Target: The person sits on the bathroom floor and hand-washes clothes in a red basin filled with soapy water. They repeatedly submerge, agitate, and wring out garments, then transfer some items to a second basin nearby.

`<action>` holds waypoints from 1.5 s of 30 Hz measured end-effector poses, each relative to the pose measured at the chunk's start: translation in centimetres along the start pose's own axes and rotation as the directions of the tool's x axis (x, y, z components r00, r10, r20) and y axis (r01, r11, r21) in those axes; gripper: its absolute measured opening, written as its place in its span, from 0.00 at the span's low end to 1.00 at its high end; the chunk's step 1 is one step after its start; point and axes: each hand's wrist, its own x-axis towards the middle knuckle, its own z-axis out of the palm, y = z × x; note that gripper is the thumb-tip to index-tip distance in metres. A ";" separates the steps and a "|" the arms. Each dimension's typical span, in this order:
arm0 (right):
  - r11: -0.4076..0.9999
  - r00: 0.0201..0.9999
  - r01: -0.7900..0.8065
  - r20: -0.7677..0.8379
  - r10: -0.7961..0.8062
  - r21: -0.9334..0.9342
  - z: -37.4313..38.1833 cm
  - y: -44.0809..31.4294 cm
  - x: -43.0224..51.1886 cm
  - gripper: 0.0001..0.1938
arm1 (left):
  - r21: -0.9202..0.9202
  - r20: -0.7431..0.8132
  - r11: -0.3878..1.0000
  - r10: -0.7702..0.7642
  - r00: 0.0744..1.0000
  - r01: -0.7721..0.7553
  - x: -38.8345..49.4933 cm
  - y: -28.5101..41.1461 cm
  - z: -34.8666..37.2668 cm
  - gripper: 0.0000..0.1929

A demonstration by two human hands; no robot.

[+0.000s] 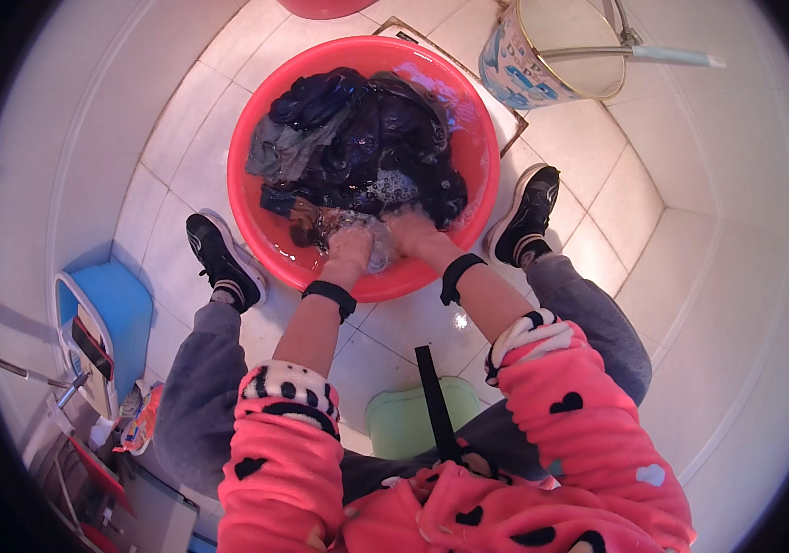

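Note:
Before me on the floor stands a round red plastic basin point(239, 207) with water, suds and soaked clothes. Dark wet clothes point(384, 138) fill most of it, with a grey cloth point(290, 148) at the left. My left hand point(351, 245) is in the water near the basin's front, beside a brown and blue piece of cloth point(303, 214). My right hand point(409, 227) reaches in just to its right, at the edge of the dark clothes and foam. The fingers of both hands are hidden by water and suds, so their grip cannot be seen.
A printed bucket point(522, 66) with a hose and pale nozzle point(674, 55) across it stands at the back right. A blue bin point(128, 332) is at the left. Beneath me is a green stool point(401, 418). My shoes flank the basin on the tiled floor point(394, 339).

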 end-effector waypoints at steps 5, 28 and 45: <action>0.998 0.998 0.033 -0.048 -0.030 0.061 -2.4 0.2 -1.9 0.20 | -0.183 -0.033 0.978 0.093 0.995 -0.097 -1.3 -1.2 -2.7 0.11; 0.799 0.874 0.450 -0.380 -0.303 0.398 -14.9 -4.3 -19.1 0.13 | -0.835 -0.439 -0.268 -0.205 0.875 -0.481 -21.8 0.3 -22.9 0.10; 0.562 0.860 0.504 -0.322 -0.396 0.656 -16.9 -7.8 -21.7 0.14 | -0.932 -0.343 -0.149 0.075 0.936 -0.330 -19.1 1.5 -23.3 0.07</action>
